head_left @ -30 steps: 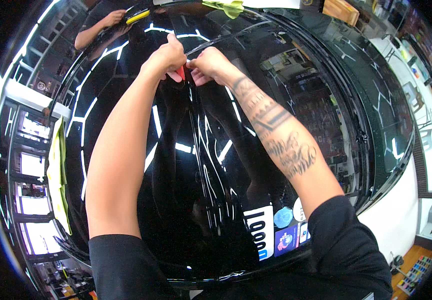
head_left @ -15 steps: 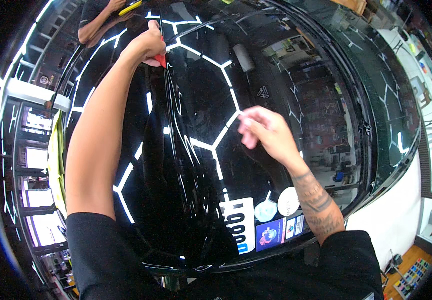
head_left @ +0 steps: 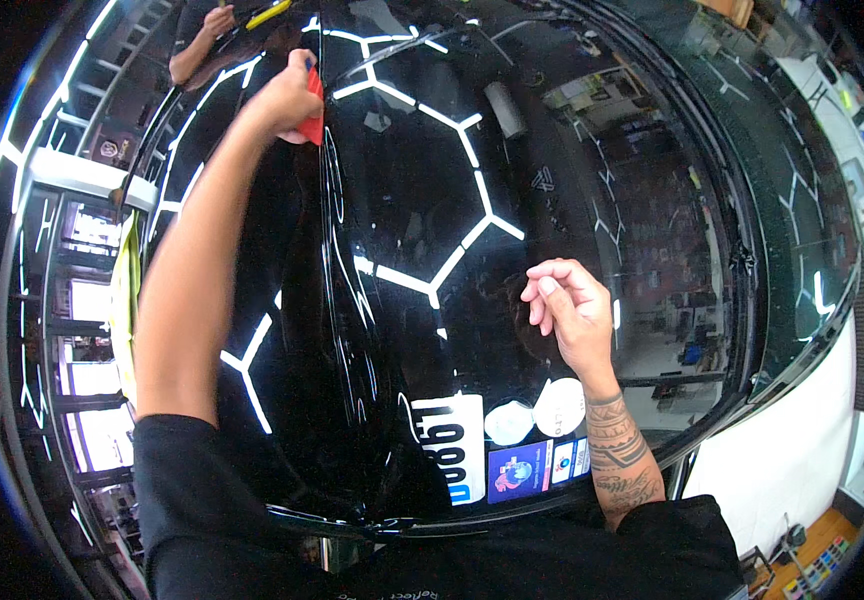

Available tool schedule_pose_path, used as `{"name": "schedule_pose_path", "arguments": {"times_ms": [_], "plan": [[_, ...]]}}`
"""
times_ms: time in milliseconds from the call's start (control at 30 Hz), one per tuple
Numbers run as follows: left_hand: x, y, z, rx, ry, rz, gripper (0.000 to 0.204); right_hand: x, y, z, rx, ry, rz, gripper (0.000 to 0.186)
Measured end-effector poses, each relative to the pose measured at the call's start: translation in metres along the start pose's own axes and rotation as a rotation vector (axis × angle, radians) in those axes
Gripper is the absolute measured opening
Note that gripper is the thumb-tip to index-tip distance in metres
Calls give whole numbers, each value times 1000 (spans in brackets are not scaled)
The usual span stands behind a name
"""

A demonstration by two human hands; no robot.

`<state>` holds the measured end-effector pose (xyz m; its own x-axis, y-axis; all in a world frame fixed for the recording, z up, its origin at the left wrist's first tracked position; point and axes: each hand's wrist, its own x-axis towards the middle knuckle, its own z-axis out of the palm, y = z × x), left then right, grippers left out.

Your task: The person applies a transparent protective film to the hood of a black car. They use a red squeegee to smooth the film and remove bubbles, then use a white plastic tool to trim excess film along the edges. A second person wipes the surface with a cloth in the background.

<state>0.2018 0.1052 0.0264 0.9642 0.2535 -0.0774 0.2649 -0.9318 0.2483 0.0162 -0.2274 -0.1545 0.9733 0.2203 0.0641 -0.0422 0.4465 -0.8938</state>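
My left hand [head_left: 292, 97] reaches to the far part of a glossy black curved panel [head_left: 402, 220], gripping a red squeegee [head_left: 315, 110] with its edge against the surface. Loose, wrinkled folds of glossy dark film [head_left: 347, 300] run from beside the squeegee down toward me. Over the panel's near right part hovers my right hand [head_left: 577, 305], its fingers loosely bent and slightly apart, with nothing visible in it. Below that hand lie a white plate with dark characters [head_left: 457, 450], a purple card [head_left: 520, 472] and two round white stickers [head_left: 557, 408].
Beyond the far left edge, another person's arm [head_left: 197, 50] shows near a yellow tool [head_left: 269, 13]. A dark glass rim [head_left: 742, 260] curves along the right. Yellow-green material [head_left: 125, 300] hangs at the left. Bright hexagonal lights reflect in the panel.
My right hand has drawn back toward me and slightly right, away from the middle of the panel. My left hand stays at the far part with the squeegee, its broad face now more visible.
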Motion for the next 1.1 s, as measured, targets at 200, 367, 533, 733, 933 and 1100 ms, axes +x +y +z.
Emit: {"name": "schedule_pose_path", "arguments": {"times_ms": [200,367,533,733,933,1100], "plan": [[-12,10,6,-53,-12,11,70,-2,-2,-5,16,-34,-19,17],[-17,5,-7,0,-61,-31,70,-13,-6,-13,-25,-93,16,16],[-32,7,7,-29,50,45,70,-12,-7,-14,-41,-106,-24,16],[-52,29,-26,45,-286,-88,72,-13,-8,-16,-31,-96,-28,14],[-77,17,7,124,20,137,68,-15,-6,-16,-41,-115,-51,15],[-82,46,-25,169,-330,-49,68,-16,-5,-15,-26,-85,-21,16]]}}
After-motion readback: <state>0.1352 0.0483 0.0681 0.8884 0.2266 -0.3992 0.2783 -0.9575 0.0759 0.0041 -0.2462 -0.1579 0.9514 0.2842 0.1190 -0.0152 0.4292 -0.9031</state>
